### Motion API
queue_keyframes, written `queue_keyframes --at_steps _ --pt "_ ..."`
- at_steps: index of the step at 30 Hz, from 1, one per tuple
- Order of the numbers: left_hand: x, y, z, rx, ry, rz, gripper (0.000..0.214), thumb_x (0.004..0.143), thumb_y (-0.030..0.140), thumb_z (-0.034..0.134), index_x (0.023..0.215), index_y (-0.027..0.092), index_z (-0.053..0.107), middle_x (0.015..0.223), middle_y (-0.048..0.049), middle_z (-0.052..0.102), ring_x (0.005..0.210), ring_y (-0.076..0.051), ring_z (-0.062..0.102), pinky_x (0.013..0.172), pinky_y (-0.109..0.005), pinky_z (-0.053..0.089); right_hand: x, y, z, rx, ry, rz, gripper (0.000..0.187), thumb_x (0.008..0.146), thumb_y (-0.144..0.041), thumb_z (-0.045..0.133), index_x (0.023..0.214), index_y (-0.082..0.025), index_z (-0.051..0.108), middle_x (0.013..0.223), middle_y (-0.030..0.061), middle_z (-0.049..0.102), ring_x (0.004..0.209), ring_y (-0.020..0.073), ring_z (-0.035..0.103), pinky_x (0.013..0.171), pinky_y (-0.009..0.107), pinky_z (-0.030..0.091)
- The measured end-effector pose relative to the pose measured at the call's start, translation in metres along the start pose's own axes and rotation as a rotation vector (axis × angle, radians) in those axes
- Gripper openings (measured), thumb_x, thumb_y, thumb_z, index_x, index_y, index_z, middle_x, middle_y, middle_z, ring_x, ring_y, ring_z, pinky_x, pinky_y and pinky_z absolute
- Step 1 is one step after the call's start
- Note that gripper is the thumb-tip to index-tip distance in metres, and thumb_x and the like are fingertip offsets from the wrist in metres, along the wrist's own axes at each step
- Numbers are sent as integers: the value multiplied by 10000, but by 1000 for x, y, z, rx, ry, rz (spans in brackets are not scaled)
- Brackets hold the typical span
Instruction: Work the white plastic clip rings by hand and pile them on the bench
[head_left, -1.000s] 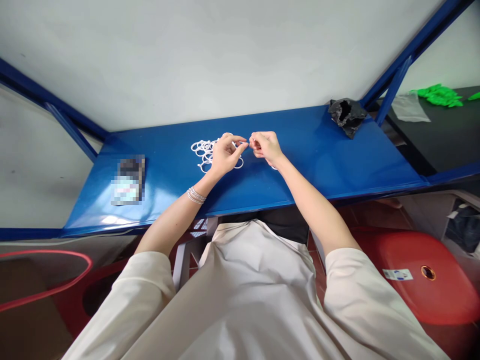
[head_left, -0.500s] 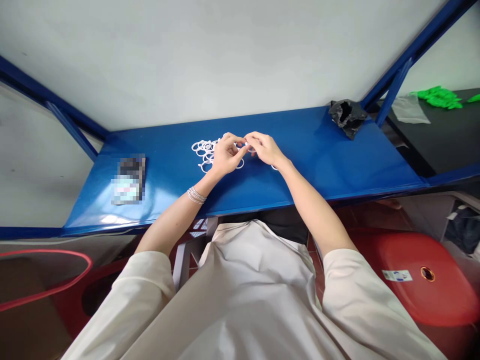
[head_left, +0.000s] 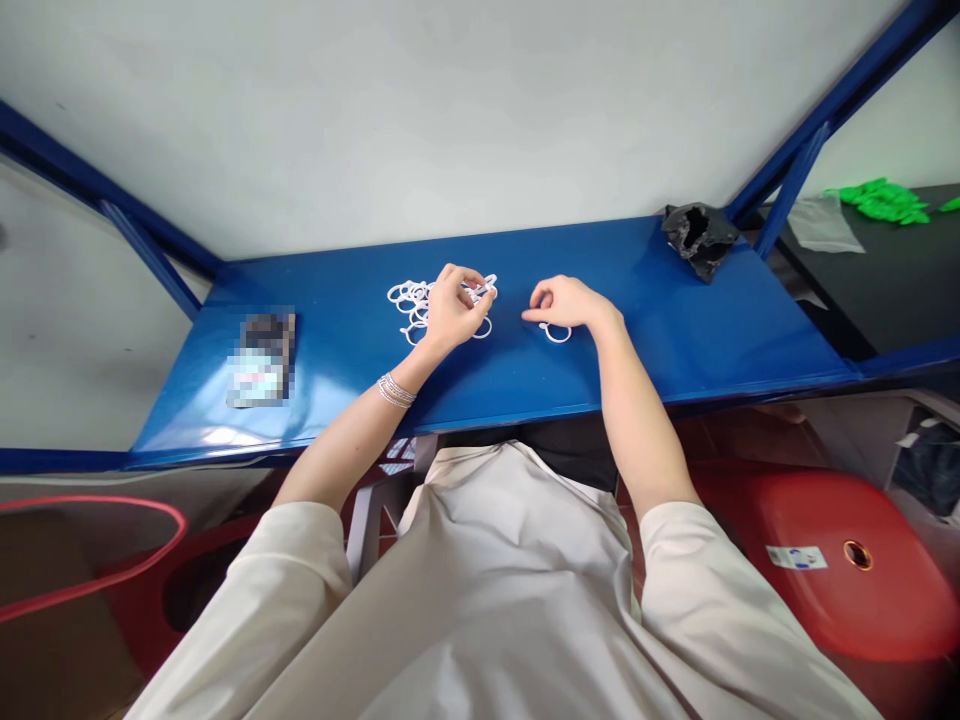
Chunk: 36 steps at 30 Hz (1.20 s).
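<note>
Left hand: The left hand (head_left: 454,310) is held with the fingers curled, over the edge of the pile. A pinched white ring (head_left: 484,287) is gripped between the thumb and fingertips. Whether it is joined to a second ring cannot be told.

Right hand: The right hand (head_left: 570,305) is kept half open, with the fingers loosely curled and the forefinger extended. Nothing is seen to be gripped. It is positioned just above a single white ring (head_left: 556,335), but contact with the ring cannot be confirmed.

Ring pile: Loose white plastic rings (head_left: 411,305) are heaped on the bench, partly overlapped and partly hidden by the left hand.

Work surface: A blue painted metal bench (head_left: 712,340) carries the rings. A pixelated flat item (head_left: 261,360) lies to the left, and a crumpled black plastic bag (head_left: 697,240) is placed at the rear right.

Handling note: A firm fingertip pinch is recommended for a ring this small. The pinched ring should be kept clear of the pile so that neighbouring rings are not dragged along.

Surroundings: A red plastic stool (head_left: 840,560) is seen below the bench on the right. Bright green pieces (head_left: 881,200) lie on a black surface beyond it.
</note>
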<state>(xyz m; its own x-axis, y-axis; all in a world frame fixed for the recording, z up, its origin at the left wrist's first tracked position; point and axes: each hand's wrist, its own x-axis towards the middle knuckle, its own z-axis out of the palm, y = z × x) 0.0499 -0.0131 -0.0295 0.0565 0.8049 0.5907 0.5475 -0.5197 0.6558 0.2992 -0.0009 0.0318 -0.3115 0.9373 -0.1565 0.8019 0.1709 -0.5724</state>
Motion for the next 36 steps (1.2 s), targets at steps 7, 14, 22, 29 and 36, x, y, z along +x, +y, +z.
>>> queue_keyframes --at_steps 7,14,22,29,36 --pt "-1 -6 1 187 -2 -51 181 900 200 805 990 234 651 1000 -46 684 842 -209 652 870 -423 587 -6 4 -10 -37 -120 50 151 811 -305 963 748 -213 862 875 87 835 812 250 743 731 390 553" --pt "0 -10 2 232 -10 -40 238 845 97 756 1006 239 654 976 -65 687 997 -287 658 983 -510 565 8 -1 12 121 209 -201 228 898 -409 890 870 -182 884 895 112 830 821 256 740 828 414 576" --pt "-1 5 -2 148 -195 50 285 953 432 837 1126 242 712 1035 -64 724 937 -240 646 908 -429 559 15 -5 32 428 267 -363 263 931 -448 804 923 -185 814 927 103 831 821 238 728 799 382 580" --pt "-2 12 0 50 -242 80 499 970 697 766 1132 226 760 1025 -82 771 889 -226 661 824 -391 554 12 -21 41 601 274 -339 335 926 -538 793 934 -204 770 920 90 816 820 228 731 791 377 609" --pt "-2 14 -1 28 -246 85 394 1010 631 720 1036 241 771 950 -70 761 833 -217 651 816 -397 557 11 -25 42 575 281 -311 364 982 -570 751 980 -206 761 956 97 820 835 230 745 827 383 631"
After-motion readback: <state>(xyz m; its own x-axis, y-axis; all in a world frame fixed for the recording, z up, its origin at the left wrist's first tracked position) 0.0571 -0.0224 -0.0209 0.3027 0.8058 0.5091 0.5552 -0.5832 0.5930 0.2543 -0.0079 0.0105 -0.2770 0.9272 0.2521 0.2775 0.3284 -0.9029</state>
